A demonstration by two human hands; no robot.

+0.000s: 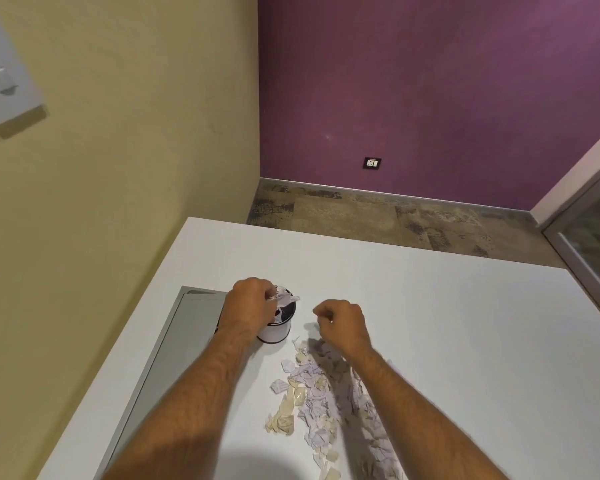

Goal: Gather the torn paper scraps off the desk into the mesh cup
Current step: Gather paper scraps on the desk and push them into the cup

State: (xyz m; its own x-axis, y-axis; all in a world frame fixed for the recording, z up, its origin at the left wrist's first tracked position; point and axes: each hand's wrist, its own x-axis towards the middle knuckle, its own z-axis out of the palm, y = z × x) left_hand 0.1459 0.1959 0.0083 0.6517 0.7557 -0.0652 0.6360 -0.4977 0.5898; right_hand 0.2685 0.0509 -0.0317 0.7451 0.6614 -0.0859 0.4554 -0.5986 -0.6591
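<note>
White worktop (430,323) with torn paper scraps (323,396) piled just right of the mesh cup (279,323). Left hand (250,303) over the cup's rim, grip pinched on scraps. Right hand (343,325) above the pile, fingers curled shut, can't tell if holding anything.

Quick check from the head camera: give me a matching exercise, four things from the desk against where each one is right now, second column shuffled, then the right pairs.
Things:
1. left hand
2. right hand
3. mesh cup
4. paper scraps

Places:
A. strewn on the white desk, between the forearms
B. standing beside the grey panel, scraps inside
C. over the cup's rim, pinching a scrap
D. curled above the far end of the pile, to the right of the cup

Pairs: 1-C, 2-D, 3-B, 4-A
</note>
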